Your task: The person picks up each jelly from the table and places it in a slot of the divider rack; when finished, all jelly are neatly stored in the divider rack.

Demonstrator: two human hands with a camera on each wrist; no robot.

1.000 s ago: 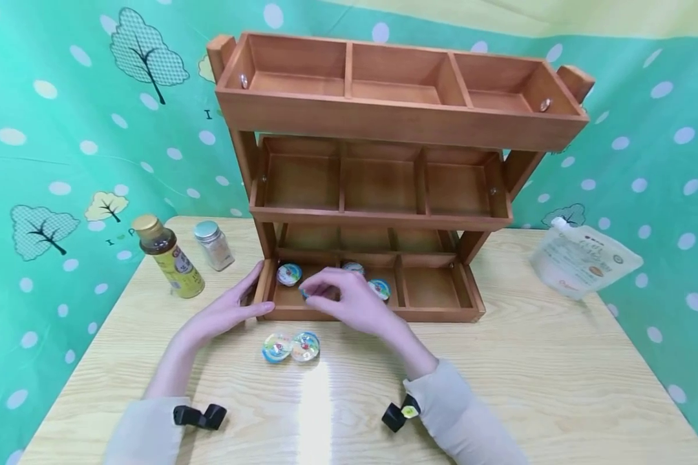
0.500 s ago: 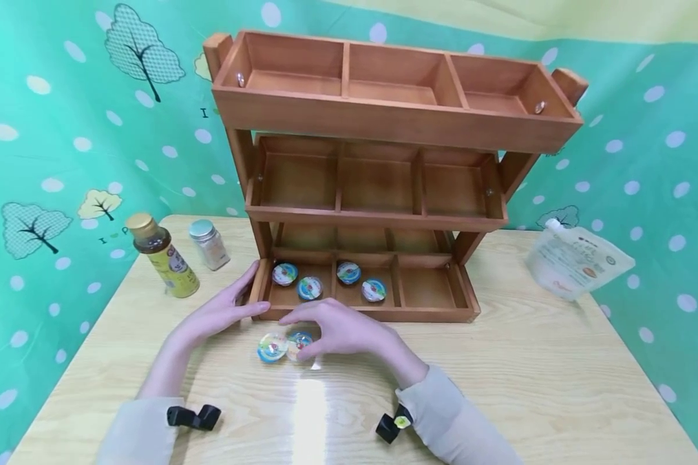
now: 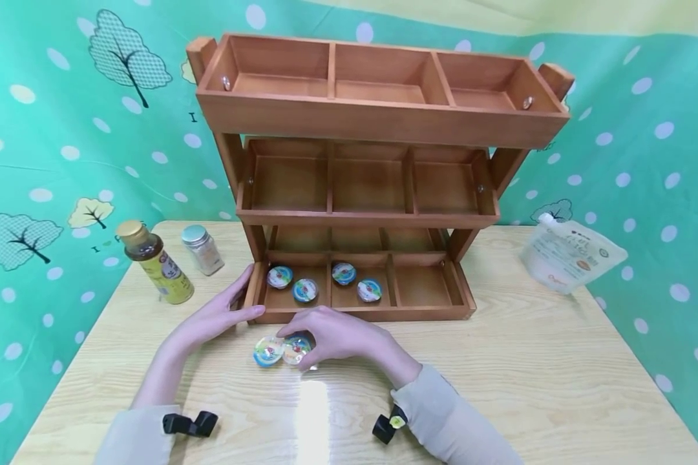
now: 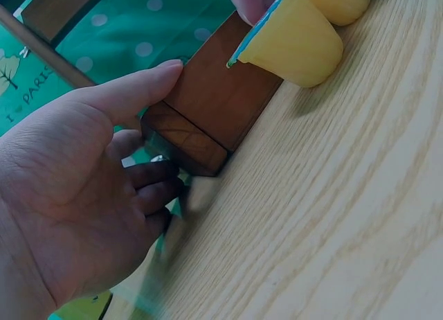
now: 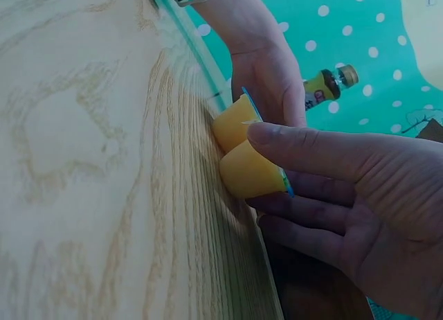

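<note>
Two yellow jelly cups with blue-rimmed printed lids stand side by side on the table, the left cup and the right cup. My right hand holds the right cup between thumb and fingers; in the right wrist view, its thumb lies by the lid and the fingers reach behind. My left hand rests against the left end of the wooden rack, thumb on the front board and fingers along the side. Two jelly cups sit in the rack's bottom-left compartment, two more cups in the bottom-middle one.
A brown sauce bottle and a small lidded jar stand left of the rack. A white spouted pouch is at the right. The rack's upper tiers overhang the bottom tray. A patterned green cloth hangs behind.
My right hand has left a jelly cup in the bottom-left compartment, drawn back over the front board and come down onto the right table cup. The left hand stays at the rack's end.
</note>
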